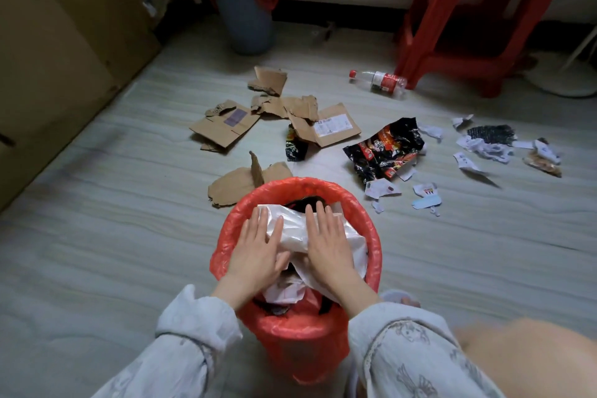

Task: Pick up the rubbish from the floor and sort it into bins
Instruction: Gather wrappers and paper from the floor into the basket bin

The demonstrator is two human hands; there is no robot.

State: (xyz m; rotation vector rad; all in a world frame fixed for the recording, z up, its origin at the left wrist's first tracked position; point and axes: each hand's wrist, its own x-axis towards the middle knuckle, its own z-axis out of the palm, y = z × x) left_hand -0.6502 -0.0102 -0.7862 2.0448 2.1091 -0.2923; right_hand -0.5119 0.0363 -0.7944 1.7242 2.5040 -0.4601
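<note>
Near bin (226,255): lower centre of the frame, lined with a red bag, filled to the rim with white plastic and paper
White plastic bag (292,229): crumpled on top of the near bin's contents, under both hands
Left hand (255,247): flat on the white plastic bag, palm down, fingers straight and slightly spread, grasping nothing
Right hand (328,241): flat on the same bag beside the left hand, fingers straight and together, grasping nothing
Sleeves (193,326): pale, patterned, at the bottom of the frame
Far bin (247,19): upper centre, grey-blue with a red liner, upright by the wall
Cardboard pieces (226,126): torn, scattered on the floor in the centre, one lying just behind the near bin
Snack wrapper (386,149): black and red, crumpled, centre right
Plastic bottle (379,81): clear with red cap and label, on its side, touching the stool's leg
Paper scraps (481,147): white, strewn at right
Stool (468,19): red plastic, upper right
</note>
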